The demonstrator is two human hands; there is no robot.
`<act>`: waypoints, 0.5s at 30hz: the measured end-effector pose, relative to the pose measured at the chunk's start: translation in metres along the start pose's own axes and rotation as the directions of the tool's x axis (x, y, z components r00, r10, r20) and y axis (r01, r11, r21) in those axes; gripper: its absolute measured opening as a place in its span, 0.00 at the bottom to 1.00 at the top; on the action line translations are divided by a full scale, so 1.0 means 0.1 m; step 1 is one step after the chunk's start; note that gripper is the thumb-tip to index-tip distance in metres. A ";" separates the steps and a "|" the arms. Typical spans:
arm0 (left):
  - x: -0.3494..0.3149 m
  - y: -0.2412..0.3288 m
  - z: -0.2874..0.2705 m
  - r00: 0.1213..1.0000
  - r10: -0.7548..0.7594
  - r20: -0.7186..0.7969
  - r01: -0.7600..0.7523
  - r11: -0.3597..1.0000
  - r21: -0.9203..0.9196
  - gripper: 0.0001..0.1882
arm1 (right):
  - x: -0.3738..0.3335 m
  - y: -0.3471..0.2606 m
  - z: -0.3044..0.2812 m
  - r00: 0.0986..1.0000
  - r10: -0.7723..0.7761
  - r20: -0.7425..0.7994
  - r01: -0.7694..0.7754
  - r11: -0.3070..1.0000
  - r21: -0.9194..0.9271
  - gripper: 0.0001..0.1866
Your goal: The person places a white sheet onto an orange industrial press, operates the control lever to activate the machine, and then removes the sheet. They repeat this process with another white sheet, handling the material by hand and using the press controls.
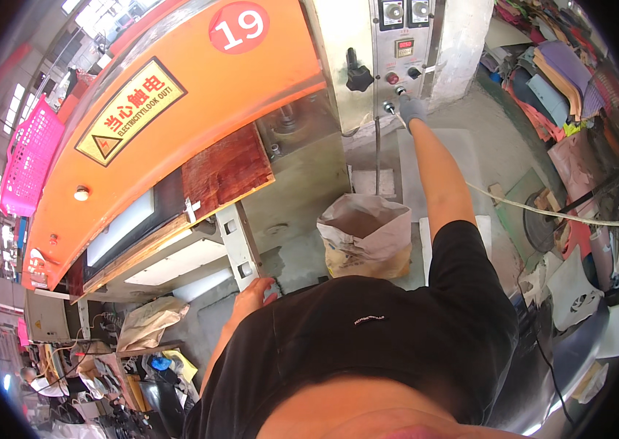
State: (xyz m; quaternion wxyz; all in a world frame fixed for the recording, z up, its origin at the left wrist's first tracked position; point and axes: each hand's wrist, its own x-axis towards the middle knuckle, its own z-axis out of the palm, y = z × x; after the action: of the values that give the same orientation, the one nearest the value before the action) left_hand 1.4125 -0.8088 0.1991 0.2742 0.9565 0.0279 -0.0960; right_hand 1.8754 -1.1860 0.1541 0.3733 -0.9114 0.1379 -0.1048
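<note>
1. The small metal toggle lever on the machine's steel control panel is the thing in hand: it sticks out near the panel's lower edge, below the row of round knobs and buttons and just right of the black handle.
2. The right hand, in a grey glove, reaches straight out to it at full arm's length. The gloved fingertips touch or close around the lever's end. The view is too small to tell a pinch from a plain press, so I cannot tell how tightly the fingers are drawn together.
3. The lever lies directly ahead of the right hand, its short shaft pointing off the panel toward the person. The right hand is by far the nearer one.
4. The left hand is bare and well apart from the panel. It rests low against the front edge of the machine's grey table, below the white bracket, fingers loosely curled and holding nothing that I can make out.
5. Above the table hangs the big orange press head with a reddish wooden board under it.
6. An open paper sack stands on the floor between the arms. Its mouth gapes, the inside looks dark, and the contents cannot be told.
7. A pink plastic crate sits far left. Stacked coloured sheets of material pile up at upper right.
</note>
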 end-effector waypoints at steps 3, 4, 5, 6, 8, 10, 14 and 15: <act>-0.07 0.02 0.00 0.998 -0.065 0.021 0.065 0.998 0.005 0.16 | 0.04 0.05 0.06 1.000 0.013 -0.004 -0.013 1.000 0.018 0.30; -0.09 0.03 0.01 0.995 -0.096 0.029 0.096 0.995 0.007 0.16 | 0.09 0.10 0.12 1.000 -0.009 -0.019 0.009 1.000 0.020 0.29; -0.11 0.04 0.01 0.987 -0.150 0.053 0.150 0.989 0.008 0.16 | 0.16 0.17 0.19 0.998 -0.051 -0.026 0.052 0.998 0.031 0.29; -0.12 0.04 0.01 0.994 -0.106 0.038 0.106 0.994 0.006 0.16 | 0.25 0.27 0.27 0.998 -0.041 -0.050 0.040 0.999 -0.019 0.28; -0.13 0.03 0.00 0.993 -0.112 0.041 0.113 0.994 -0.013 0.15 | 0.50 0.50 0.48 0.986 -0.145 -0.084 0.138 0.987 -0.086 0.27; -0.14 -0.01 -0.03 1.000 -0.014 0.023 0.014 1.000 0.004 0.14 | 0.81 0.66 0.77 0.960 -0.226 -0.162 0.181 0.950 -0.254 0.18; -0.13 -0.07 -0.04 0.996 0.084 0.007 -0.084 0.996 0.034 0.15 | 1.18 1.03 0.80 0.865 -0.500 -0.047 0.440 0.800 -0.409 0.14; -0.13 -0.08 -0.03 0.992 0.121 -0.033 -0.120 0.992 0.024 0.14 | 1.19 1.06 0.77 0.847 -0.531 -0.028 0.467 0.768 -0.438 0.13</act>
State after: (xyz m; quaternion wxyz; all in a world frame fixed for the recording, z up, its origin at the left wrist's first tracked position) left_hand 1.3996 -0.8005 0.2001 0.2684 0.9609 -0.0264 -0.0632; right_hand 1.9912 -1.2478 0.0357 0.1184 -0.9623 -0.0630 -0.2367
